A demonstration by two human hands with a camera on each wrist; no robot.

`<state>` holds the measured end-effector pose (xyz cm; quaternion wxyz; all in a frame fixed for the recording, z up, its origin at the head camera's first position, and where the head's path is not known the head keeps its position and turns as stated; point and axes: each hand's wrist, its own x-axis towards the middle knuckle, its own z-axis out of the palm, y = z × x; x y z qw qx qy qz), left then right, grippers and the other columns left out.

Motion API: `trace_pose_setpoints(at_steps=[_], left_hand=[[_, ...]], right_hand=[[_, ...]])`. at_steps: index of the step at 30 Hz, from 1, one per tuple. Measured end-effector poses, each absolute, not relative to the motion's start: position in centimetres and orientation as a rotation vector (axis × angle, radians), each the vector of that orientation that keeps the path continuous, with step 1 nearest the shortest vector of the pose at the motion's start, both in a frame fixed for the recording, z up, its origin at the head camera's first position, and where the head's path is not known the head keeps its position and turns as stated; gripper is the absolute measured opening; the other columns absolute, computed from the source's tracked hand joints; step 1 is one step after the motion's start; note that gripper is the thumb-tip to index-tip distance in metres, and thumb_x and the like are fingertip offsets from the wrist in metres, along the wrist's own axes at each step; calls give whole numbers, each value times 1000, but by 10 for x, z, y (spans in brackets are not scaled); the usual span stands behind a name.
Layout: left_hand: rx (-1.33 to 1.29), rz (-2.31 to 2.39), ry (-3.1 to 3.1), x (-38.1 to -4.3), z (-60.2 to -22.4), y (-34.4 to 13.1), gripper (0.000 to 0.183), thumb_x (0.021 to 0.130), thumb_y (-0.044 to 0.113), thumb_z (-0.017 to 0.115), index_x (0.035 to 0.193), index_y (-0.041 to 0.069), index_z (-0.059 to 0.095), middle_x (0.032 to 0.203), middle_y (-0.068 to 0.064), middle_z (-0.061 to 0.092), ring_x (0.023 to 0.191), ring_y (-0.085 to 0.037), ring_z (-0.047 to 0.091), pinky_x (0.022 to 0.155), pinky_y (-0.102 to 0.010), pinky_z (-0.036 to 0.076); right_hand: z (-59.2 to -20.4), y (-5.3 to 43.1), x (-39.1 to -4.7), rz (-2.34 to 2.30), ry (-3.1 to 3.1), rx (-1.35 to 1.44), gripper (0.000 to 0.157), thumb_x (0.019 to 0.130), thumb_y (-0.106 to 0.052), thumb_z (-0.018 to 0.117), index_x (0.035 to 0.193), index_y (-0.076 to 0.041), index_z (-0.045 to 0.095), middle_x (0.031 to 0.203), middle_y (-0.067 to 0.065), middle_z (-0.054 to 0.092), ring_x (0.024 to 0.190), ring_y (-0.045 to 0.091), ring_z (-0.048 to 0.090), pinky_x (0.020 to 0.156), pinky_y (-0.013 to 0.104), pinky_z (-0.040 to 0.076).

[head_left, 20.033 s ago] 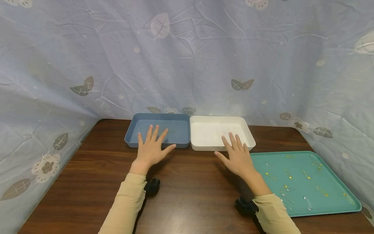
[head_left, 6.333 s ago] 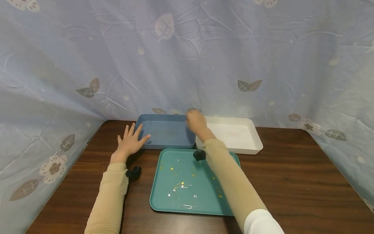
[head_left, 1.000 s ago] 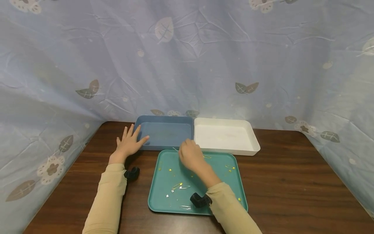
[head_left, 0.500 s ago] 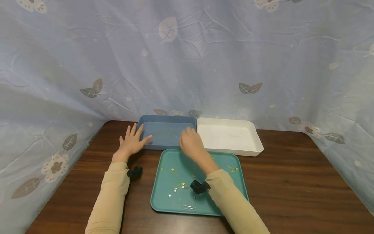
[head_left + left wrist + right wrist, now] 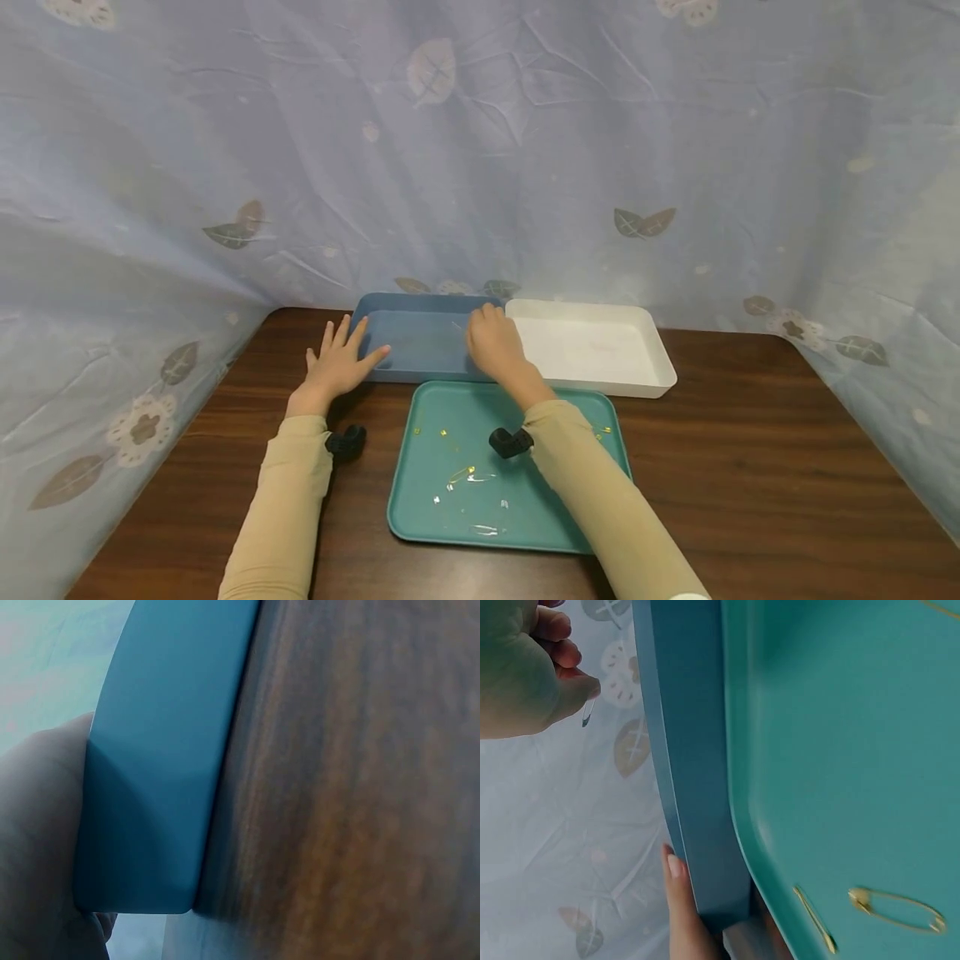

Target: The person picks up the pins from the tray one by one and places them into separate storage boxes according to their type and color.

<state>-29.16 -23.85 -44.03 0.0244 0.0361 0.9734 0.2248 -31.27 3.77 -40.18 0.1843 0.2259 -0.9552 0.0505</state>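
My right hand [image 5: 495, 342] is over the right part of the blue tray [image 5: 420, 376], pinching a silver safety pin [image 5: 587, 714] between thumb and fingers. Part of the pin hides behind the fingertips. At the blue tray's left edge, my left hand [image 5: 333, 367] rests with its fingers spread over the rim. The teal tray [image 5: 411, 517] lies just in front, bearing several gold safety pins [image 5: 896, 909] and silver safety pins [image 5: 486, 530]. My right forearm covers part of it.
A white tray [image 5: 600, 388] stands to the right of the blue one. Both are near the back edge of the brown wooden table [image 5: 765, 467]. A patterned curtain [image 5: 480, 167] hangs behind and at the sides.
The teal tray was at the far right 20 seconds ago and is now in the middle. Over the last second my right hand moved forward from it with the silver safety pin; my left hand stayed.
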Motion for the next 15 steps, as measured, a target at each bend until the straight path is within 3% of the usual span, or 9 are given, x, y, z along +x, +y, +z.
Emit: trace_pose_setpoints(at_steps=[9, 15], left_hand=[[119, 682, 3000, -293, -439, -239, 86, 94, 71, 34, 158, 25, 0, 164, -13, -15, 148, -42, -18, 106, -79, -4], [119, 682, 3000, -295, -440, -240, 87, 94, 71, 34, 158, 23, 0, 164, -15, -14, 148, -43, -18, 105, -79, -4]], right_hand=[[-393, 38, -340, 160, -2782, 570, 28, 103, -16, 45, 108, 4, 64, 106, 17, 61, 97, 32, 60, 79, 43, 54], [-390, 35, -356, 213, -2832, 547, 28, 103, -15, 43, 102, 3, 65, 104, 17, 60, 96, 31, 59, 81, 42, 53]])
